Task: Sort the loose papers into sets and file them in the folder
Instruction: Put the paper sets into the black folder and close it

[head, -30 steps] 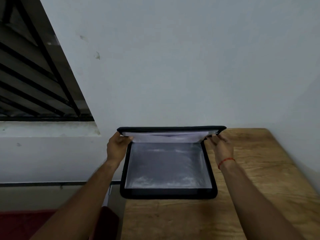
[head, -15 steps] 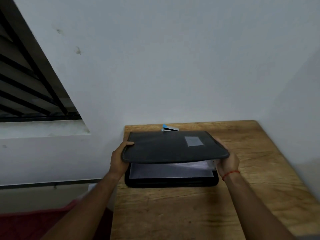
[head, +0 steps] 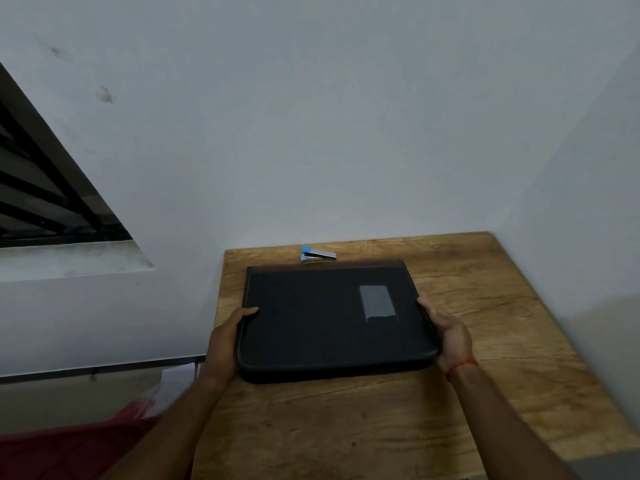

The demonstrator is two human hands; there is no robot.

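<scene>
folder [head: 336, 320]: closed, flat on the table [head: 485, 289] | my left hand [head: 225, 341] + right hand [head: 448, 332]: fingers curled round its side edges | probably stiff-ish, bit hefty, so I'd grab both sides

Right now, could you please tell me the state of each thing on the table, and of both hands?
folder: closed, lying flat on the table, held at both side edges.
left hand: grips the folder's left edge, thumb on the cover.
right hand: holds the folder's right edge, fingers curled round it.
stapler: lying just beyond the folder's far edge, untouched.
table: bears the folder and stapler.
</scene>
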